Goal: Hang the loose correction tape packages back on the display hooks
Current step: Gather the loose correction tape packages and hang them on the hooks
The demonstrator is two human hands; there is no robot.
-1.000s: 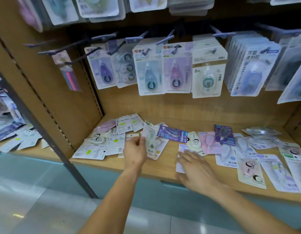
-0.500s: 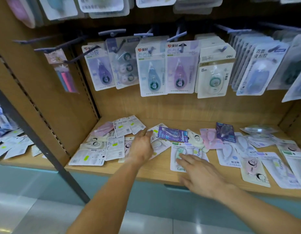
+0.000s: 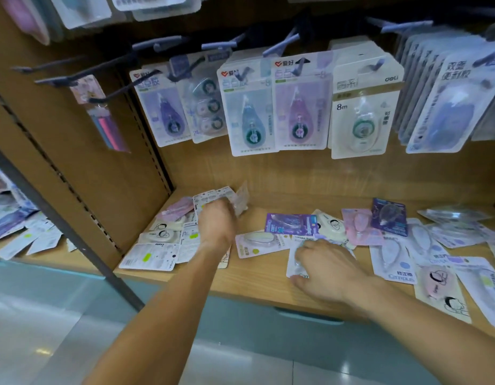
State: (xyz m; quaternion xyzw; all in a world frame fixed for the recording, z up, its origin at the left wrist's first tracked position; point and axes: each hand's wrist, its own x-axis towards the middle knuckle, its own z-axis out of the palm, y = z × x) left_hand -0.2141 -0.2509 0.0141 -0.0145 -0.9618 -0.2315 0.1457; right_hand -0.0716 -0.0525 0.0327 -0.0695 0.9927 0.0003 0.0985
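Several loose correction tape packages lie scattered on the wooden shelf (image 3: pixel 257 279). My left hand (image 3: pixel 217 222) reaches to the back left of the shelf and grips a few white-backed packages (image 3: pixel 236 198), tilted up off the pile. My right hand (image 3: pixel 326 269) lies on a pale Campus package (image 3: pixel 295 269) near the front edge, fingers curled over it and thumb at its near corner. Above, display hooks (image 3: pixel 279 45) carry hanging packages (image 3: pixel 250 109). Two long hooks at the left (image 3: pixel 57 80) are almost bare.
A purple package (image 3: pixel 290 223) and a dark blue one (image 3: pixel 389 216) lie among pale ones to the right. A pen pack (image 3: pixel 107 126) hangs on the left side panel. A dark upright post (image 3: pixel 60 223) divides off the neighbouring shelf (image 3: pixel 26 240). A tiled floor lies below.
My left hand moved from the middle of the pile to the back left and lifted a few white packages. My right hand slid slightly right, staying on the Campus package.
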